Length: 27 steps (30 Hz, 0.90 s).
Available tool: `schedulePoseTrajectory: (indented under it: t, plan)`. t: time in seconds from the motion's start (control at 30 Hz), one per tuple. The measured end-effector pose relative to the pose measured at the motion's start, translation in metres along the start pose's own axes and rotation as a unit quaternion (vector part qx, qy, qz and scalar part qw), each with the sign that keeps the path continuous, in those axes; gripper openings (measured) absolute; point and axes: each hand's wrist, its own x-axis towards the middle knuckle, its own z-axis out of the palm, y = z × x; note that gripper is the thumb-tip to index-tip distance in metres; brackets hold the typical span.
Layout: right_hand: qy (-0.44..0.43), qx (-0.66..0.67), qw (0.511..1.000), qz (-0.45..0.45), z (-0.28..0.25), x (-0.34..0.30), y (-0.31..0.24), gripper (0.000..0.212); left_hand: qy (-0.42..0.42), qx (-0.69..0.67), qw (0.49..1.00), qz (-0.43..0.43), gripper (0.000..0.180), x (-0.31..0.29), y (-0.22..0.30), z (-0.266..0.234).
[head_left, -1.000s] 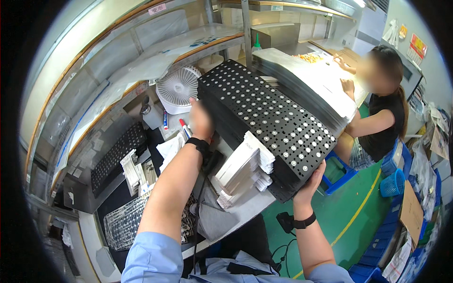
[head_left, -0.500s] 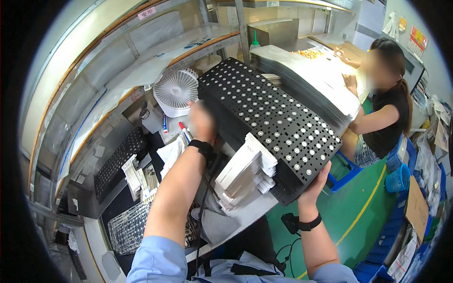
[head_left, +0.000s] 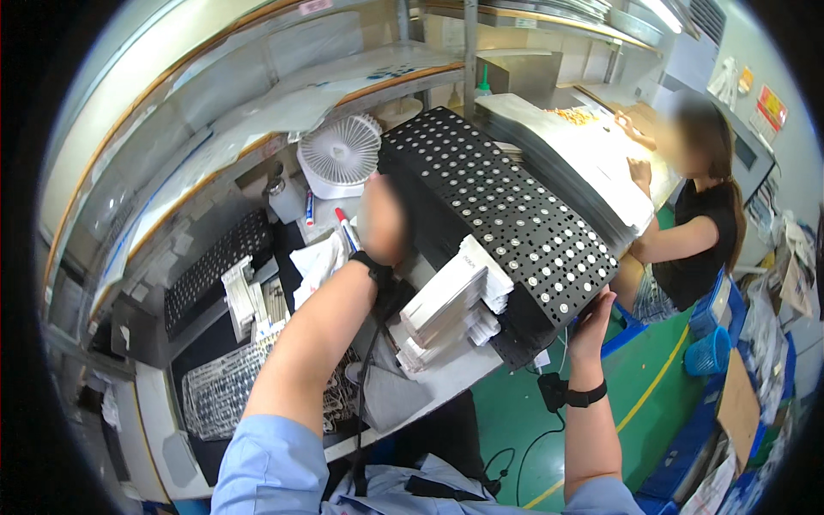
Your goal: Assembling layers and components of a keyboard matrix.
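A long stack of black perforated trays [head_left: 498,202], its top dotted with rows of round silvery pieces, lies slantwise before me. My left hand [head_left: 384,221] is against its left side; a blur covers the fingers. At the near right corner, my right hand [head_left: 592,326] cups the stack's edge from outside, its fingers pointing up along it. A bundle of white folded paper or card pieces [head_left: 455,292] stands against the stack's near left side, between my arms. Under the stack, much of the table top is hidden.
A white fan [head_left: 341,154], a red-capped marker [head_left: 346,227] and a white cloth [head_left: 318,270] are beyond my left forearm. Another black perforated tray [head_left: 215,270] leans farther left. At right a co-worker [head_left: 699,206] sits at a table. A blue basket [head_left: 708,350] stands on the green floor.
The view has shifted, so most things appear farther right. My right hand has turned more upright at the stack's corner, and its forearm is straighter. The left hand stays beside the stack.
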Motion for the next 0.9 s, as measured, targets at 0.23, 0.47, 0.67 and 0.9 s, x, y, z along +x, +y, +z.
schedulePoseTrajectory:
  t: [0.23,0.47,0.67,0.9]
  plan:
    - [0.078,-0.008,0.994,-0.076,0.021,0.001,-0.011,0.071,-0.017,0.065,0.984,0.168,0.055,0.019,0.050,0.008]
    - [0.122,0.005,0.990,-0.067,0.041,0.007,-0.019,0.057,0.023,0.057,0.993,0.103,0.060,0.021,0.065,0.024]
    - [0.116,0.135,0.984,0.013,0.036,0.006,-0.022,0.056,0.039,0.109,0.990,0.076,0.062,0.020,0.067,0.029]
    - [0.112,0.077,0.989,-0.064,0.051,0.010,-0.041,0.070,-0.055,0.035,0.990,0.129,0.060,0.034,0.060,0.019]
